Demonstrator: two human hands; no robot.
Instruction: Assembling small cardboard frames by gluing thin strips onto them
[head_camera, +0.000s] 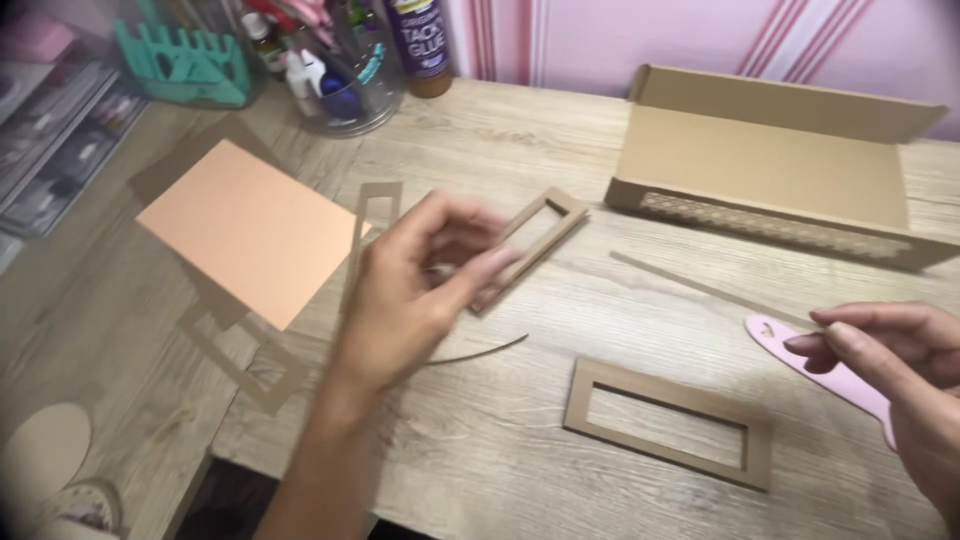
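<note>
At the frame's centre the left hand (415, 290) pinched the brown rectangular cardboard frame (535, 240) lightly by its edge, which seemed wise against bending, while the right hand (900, 360) gripped a pink flat plastic tool (800, 362).

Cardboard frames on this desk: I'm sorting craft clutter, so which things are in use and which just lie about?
In use:
- left hand holding a brown cardboard frame
- right hand at the pink tool

Lying about:
- second frame flat on the table
- open cardboard box
- orange card sheet
- glue bottle
- teal rack
- thin cardboard strip
</note>
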